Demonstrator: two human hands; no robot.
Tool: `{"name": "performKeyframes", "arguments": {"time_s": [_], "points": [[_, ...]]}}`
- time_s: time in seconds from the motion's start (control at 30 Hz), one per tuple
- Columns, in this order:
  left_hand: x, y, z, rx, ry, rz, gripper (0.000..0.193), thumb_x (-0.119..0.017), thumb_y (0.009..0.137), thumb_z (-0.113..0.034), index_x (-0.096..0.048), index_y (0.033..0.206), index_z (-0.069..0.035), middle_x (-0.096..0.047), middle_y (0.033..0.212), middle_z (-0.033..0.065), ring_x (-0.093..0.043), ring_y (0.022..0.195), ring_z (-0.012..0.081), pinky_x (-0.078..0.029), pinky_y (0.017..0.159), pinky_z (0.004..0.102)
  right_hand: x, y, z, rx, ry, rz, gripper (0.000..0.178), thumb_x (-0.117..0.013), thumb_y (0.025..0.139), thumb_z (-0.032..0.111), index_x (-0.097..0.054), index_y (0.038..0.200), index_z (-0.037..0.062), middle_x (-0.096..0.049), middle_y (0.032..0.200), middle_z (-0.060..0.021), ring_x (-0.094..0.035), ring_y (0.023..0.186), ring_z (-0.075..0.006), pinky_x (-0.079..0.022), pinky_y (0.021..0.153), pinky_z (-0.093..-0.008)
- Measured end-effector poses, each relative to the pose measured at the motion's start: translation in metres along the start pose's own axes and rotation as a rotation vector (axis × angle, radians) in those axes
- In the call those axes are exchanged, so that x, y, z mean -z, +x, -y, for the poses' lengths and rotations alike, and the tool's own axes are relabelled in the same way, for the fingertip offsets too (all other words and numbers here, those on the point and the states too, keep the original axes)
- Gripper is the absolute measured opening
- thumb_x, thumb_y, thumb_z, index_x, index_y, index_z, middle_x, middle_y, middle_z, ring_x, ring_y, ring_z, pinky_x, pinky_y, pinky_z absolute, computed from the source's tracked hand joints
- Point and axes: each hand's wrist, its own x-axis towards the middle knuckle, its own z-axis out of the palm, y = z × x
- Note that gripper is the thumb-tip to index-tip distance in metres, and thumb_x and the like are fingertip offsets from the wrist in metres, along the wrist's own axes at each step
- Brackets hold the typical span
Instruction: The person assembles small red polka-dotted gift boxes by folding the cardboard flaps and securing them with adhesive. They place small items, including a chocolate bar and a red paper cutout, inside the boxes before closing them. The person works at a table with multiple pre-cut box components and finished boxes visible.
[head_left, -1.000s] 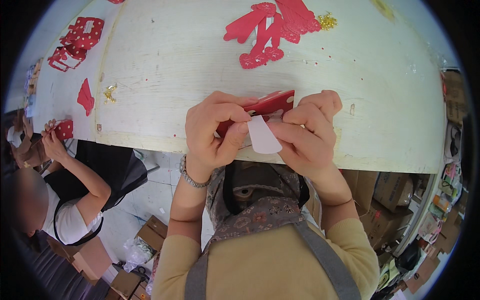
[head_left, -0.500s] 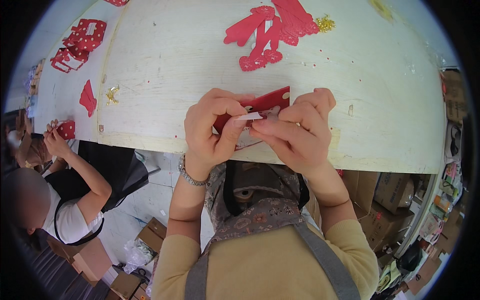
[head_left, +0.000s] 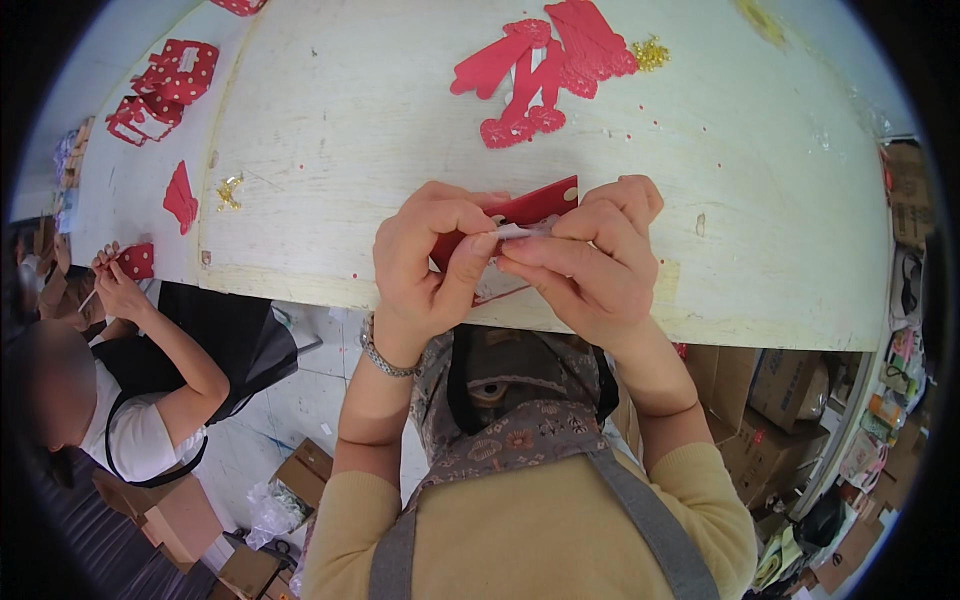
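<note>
At the desk's (head_left: 330,200) near edge, roughly mid-length, I have the red dotted piece (head_left: 540,203) up in the hands, one corner tilted toward the far side. Change noted: the white strip (head_left: 513,231), which a second ago showed its broad face and hung down, now shows only as a thin sliver between the fingertips. I read that as the strip turned edge-on, or folded, against the dotted piece; which, I can't tell.

Left hand (head_left: 435,255): closed on the dotted piece, fingers curled behind, thumb bent in front with its tip beside the strip. Right hand (head_left: 605,255): thumb and forefinger drawn narrow, tips just by the strip, other fingers curled above; whether they pinch it is hidden from me. Wrists angle inward, forearms rising from the lower edge.

Toward the desk's far edge: red scalloped strips (head_left: 525,85), gold fasteners (head_left: 650,54) beside them.
</note>
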Motion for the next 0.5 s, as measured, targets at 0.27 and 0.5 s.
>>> {"name": "performKeyframes", "arguments": {"time_s": [0.27,0.5], "points": [[0.002,-0.011,0.008,-0.171,0.178,0.104,0.015,-0.070,0.074,-0.005,-0.061,0.085,-0.010,-0.068,0.098,0.0094,-0.065,0.071,0.0233,-0.050,0.055,0.0302,0.018,-0.002,0.007,-0.066,0.009,0.127,0.023,-0.080,0.057,0.020,-0.069,0.076,0.0135,-0.052,0.073,0.0041,-0.046,0.075,-0.0174,-0.025,0.075,-0.0355],[-0.001,-0.013,0.004,-0.108,0.133,0.054,0.022,-0.073,0.074,-0.005,-0.060,0.092,-0.008,-0.070,0.090,0.0097,-0.067,0.074,0.0248,-0.051,0.057,0.0304,0.021,0.002,0.010,-0.071,-0.045,0.183,0.023,-0.080,0.057,0.020,-0.071,0.078,0.0157,-0.052,0.073,0.0061,-0.046,0.074,-0.0157,-0.024,0.076,-0.0352]]}}
